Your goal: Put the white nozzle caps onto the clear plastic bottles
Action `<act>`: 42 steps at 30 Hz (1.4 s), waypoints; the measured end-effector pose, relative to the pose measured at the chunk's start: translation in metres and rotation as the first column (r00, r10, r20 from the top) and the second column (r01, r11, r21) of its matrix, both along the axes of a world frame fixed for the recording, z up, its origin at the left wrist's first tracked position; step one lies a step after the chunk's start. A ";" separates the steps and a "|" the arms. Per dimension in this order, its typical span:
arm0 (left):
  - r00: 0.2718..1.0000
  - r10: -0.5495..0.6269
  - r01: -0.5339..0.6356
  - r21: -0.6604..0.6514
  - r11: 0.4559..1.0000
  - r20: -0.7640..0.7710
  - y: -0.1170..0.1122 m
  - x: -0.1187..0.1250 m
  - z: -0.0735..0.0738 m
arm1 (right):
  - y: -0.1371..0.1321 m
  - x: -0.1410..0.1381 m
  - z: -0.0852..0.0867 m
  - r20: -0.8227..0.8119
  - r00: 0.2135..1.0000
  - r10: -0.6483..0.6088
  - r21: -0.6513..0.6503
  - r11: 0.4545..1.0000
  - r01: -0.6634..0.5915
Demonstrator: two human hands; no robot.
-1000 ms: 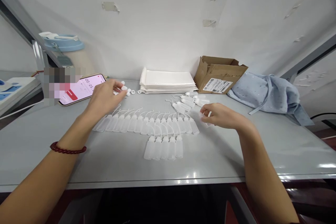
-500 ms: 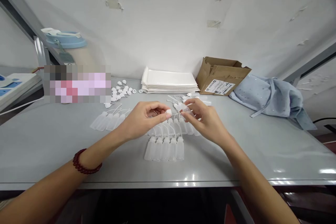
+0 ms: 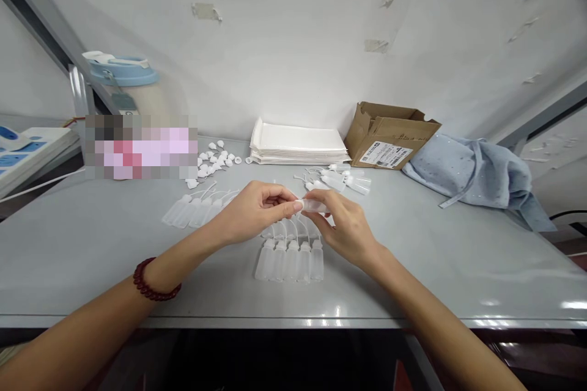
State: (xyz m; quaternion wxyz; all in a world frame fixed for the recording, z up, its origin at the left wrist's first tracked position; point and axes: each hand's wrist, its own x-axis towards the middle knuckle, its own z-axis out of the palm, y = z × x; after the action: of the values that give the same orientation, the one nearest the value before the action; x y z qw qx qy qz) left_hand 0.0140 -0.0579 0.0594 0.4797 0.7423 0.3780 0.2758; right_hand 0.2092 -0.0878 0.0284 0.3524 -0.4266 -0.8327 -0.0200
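Note:
My left hand (image 3: pixel 257 212) is closed, thumb and fingers pinching a small white cap (image 3: pixel 299 204), which is mostly covered by the fingertips. My right hand (image 3: pixel 347 221) grips a translucent plastic squeeze bottle (image 3: pixel 313 205) lying sideways, its neck end meeting the cap. Below the hands, several capped bottles (image 3: pixel 290 261) with thin curved tubes lie in a neat row; another row behind them is partly hidden by the hands. More bottles (image 3: pixel 192 211) lie side by side at the left. Beyond my right hand, loose bottles (image 3: pixel 337 179) lie in a small heap.
White caps (image 3: pixel 214 163) are scattered at the back left, beside a blurred pink patch (image 3: pixel 156 146) and a blue-lidded container (image 3: pixel 126 73). White padded envelopes (image 3: pixel 298 142), an open cardboard box (image 3: pixel 389 134) and blue fabric (image 3: pixel 468 171) stand along the wall. The table's front edge (image 3: pixel 229 321) is near.
My hands have come together, so the bottle in my right hand now meets the cap in my left. The bottle has come away from the loose heap. The view has shifted slightly.

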 end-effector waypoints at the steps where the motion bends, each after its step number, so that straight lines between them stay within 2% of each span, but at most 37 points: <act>1: 1.000 -0.009 0.009 0.003 1.000 -0.012 0.000 -0.001 0.001 | 0.000 0.000 -0.001 0.010 1.000 0.003 0.008 1.000 -0.003; 6: 0.998 -0.028 0.029 0.025 0.999 -0.060 0.000 -0.003 0.001 | 0.000 -0.002 -0.005 0.069 0.998 -0.014 0.110 0.994 0.007; 8: 0.996 -0.026 0.035 0.100 0.994 -0.085 -0.001 -0.002 -0.002 | -0.001 -0.003 -0.007 0.079 0.997 -0.018 0.099 0.995 0.010; 10: 0.993 -0.007 0.036 0.239 0.970 -0.120 -0.001 -0.002 -0.007 | -0.001 -0.003 -0.008 0.055 0.998 -0.014 0.033 0.999 0.012; 12: 0.990 0.022 0.034 0.395 0.918 -0.137 -0.001 -0.001 -0.011 | -0.002 -0.003 -0.006 -0.022 1.000 -0.007 -0.081 0.997 0.005; 15: 0.996 0.030 0.017 0.528 0.849 -0.081 -0.001 0.001 -0.013 | -0.003 -0.005 0.001 -0.204 0.978 -0.044 -0.308 0.951 -0.021; 17: 0.999 0.030 -0.014 0.499 0.866 -0.025 -0.003 0.001 -0.012 | -0.004 -0.006 0.005 -0.296 0.950 -0.100 -0.431 0.902 -0.039; 19: 0.999 0.043 -0.045 0.387 0.921 0.015 -0.004 0.002 -0.008 | -0.005 -0.007 0.008 -0.347 0.929 -0.131 -0.475 0.878 -0.053; 22: 0.997 0.065 -0.071 0.180 0.981 0.038 -0.006 0.003 -0.002 | -0.007 -0.009 0.008 -0.358 0.928 -0.104 -0.401 0.915 -0.052; 25: 0.997 0.082 -0.081 0.062 0.995 0.001 -0.005 0.003 0.002 | -0.007 -0.009 0.004 -0.305 0.951 -0.055 -0.265 0.964 -0.030; 29: 0.999 0.053 -0.053 -0.002 0.999 -0.011 -0.002 0.002 0.003 | -0.007 -0.007 -0.001 -0.234 0.972 -0.036 -0.172 0.985 -0.005; 32: 0.999 0.046 -0.046 0.027 0.999 -0.011 -0.003 0.001 0.002 | -0.006 -0.007 0.000 -0.285 0.958 -0.042 -0.242 0.970 -0.029; 35: 0.999 0.045 -0.040 0.172 0.984 -0.025 -0.005 0.001 -0.002 | -0.006 -0.007 0.006 -0.409 0.910 -0.063 -0.399 0.909 -0.116; 38: 0.999 0.032 -0.022 0.364 0.931 -0.021 -0.006 0.001 -0.005 | -0.005 -0.006 0.011 -0.529 0.838 -0.133 -0.583 0.775 -0.246; 40: 1.000 0.007 -0.011 0.382 0.924 0.012 -0.007 0.002 -0.005 | -0.003 -0.005 0.014 -0.616 0.768 -0.178 -0.652 0.662 -0.369; 42: 0.999 -0.008 -0.007 0.303 0.953 0.046 -0.007 0.002 -0.004 | -0.002 -0.005 0.015 -0.687 0.701 -0.193 -0.650 0.595 -0.473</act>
State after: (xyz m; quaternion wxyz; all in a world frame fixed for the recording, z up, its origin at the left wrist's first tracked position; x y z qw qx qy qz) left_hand 0.0163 -0.0646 0.0557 0.3691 0.8004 0.3198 0.3475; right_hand 0.2038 -0.0902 0.0429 0.4127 -0.4367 -0.5867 0.5428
